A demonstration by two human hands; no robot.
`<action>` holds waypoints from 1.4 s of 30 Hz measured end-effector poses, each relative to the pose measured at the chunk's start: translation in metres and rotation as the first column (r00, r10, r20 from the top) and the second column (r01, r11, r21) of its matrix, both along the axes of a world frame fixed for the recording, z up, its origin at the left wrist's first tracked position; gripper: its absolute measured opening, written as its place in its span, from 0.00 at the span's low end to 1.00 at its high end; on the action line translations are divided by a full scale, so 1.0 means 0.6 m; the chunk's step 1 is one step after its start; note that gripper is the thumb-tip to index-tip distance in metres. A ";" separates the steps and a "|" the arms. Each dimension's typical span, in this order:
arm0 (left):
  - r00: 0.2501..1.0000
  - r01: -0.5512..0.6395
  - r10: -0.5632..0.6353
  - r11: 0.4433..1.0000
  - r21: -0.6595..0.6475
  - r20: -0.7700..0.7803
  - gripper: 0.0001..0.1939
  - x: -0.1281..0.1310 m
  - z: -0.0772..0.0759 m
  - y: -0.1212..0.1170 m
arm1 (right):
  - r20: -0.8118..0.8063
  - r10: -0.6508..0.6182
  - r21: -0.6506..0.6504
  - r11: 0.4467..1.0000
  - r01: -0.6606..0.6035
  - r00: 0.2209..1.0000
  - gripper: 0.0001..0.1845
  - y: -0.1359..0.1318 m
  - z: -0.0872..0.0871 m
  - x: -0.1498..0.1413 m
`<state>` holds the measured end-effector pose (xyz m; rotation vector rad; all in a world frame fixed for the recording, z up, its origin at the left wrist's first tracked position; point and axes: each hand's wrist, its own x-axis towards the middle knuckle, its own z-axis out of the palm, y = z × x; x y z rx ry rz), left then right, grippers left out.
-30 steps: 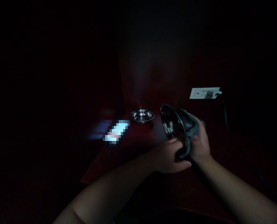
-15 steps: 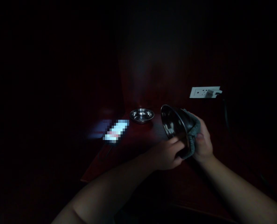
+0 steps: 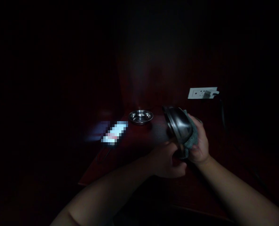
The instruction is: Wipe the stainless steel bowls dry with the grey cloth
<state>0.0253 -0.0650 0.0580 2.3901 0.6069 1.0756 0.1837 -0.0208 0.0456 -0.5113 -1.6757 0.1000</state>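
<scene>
The tilted bowl [image 3: 181,123] looks like smooth, glossy metal, and so does the shallow dish [image 3: 140,117] towards the tabletop's [image 3: 134,141] far left corner. The cloth [image 3: 193,138] seems matt and rough (towel-like, I'd say). The dark red tabletop has a smooth, faint sheen; the socket plate [image 3: 193,93] resembles smooth plastic.

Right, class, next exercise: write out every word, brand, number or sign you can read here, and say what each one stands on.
There is no readable text.
Lit phone screen: coarse blocks hide whatever it shows.
White wall socket: holes and a plug show; any marking is too small to read.
Metal bowl, cloth and small metal dish: no lettering can be made out in this dim light.
</scene>
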 end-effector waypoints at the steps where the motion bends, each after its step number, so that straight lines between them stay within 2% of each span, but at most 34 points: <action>1: 1.000 0.006 -0.006 1.000 -0.012 0.020 0.19 -0.001 0.002 -0.002 | 0.000 0.004 0.014 1.000 -0.004 1.000 0.43 0.001 -0.001 0.000; 4: 0.997 0.032 -0.029 0.999 -0.032 0.074 0.20 -0.001 0.004 -0.005 | 0.000 0.049 -0.010 0.999 -0.049 0.999 0.44 0.005 -0.005 0.001; 10: 0.986 0.069 -0.050 0.991 -0.118 0.158 0.20 0.002 -0.009 0.002 | -0.051 0.143 -0.174 0.973 -0.150 0.988 0.44 0.017 -0.022 0.000; 14: 0.993 0.032 -0.018 0.992 -0.118 0.120 0.17 0.002 -0.010 0.012 | -0.147 0.187 -0.233 0.948 -0.218 0.971 0.39 0.027 -0.034 -0.005; 17: 0.999 -0.041 0.042 0.998 -0.048 0.008 0.15 0.000 -0.010 0.022 | -0.257 0.203 -0.312 0.908 -0.280 0.945 0.35 0.028 -0.040 -0.010; 19: 0.994 -0.065 0.067 0.998 0.026 -0.091 0.15 0.000 -0.011 0.030 | -0.323 0.170 -0.382 0.877 -0.293 0.931 0.31 0.026 -0.044 -0.011; 23: 0.977 -0.023 0.065 0.979 0.203 -0.205 0.13 0.000 -0.011 0.041 | -0.430 0.070 -0.478 0.828 -0.292 0.900 0.28 0.023 -0.051 -0.013; 26: 0.975 -0.006 0.069 0.958 0.286 -0.212 0.22 0.001 -0.008 0.044 | -0.483 0.029 -0.502 0.810 -0.304 0.875 0.28 0.022 -0.051 -0.015; 29: 0.972 0.012 0.061 0.952 0.307 -0.227 0.28 0.002 -0.006 0.044 | -0.486 -0.006 -0.530 0.797 -0.289 0.874 0.29 0.018 -0.042 -0.016; 32: 0.969 0.049 0.023 0.958 0.281 -0.246 0.29 0.002 -0.007 0.042 | -0.438 0.002 -0.522 0.814 -0.256 0.899 0.30 0.014 -0.030 -0.014; 38: 0.979 0.106 -0.077 0.984 0.144 -0.190 0.22 0.003 -0.002 0.027 | -0.333 0.003 -0.385 0.913 -0.138 0.943 0.31 0.004 -0.018 -0.012; 42: 0.983 0.151 -0.143 0.987 0.062 -0.115 0.31 0.005 0.010 0.012 | -0.204 -0.034 -0.320 0.947 -0.034 0.978 0.39 0.000 -0.019 -0.016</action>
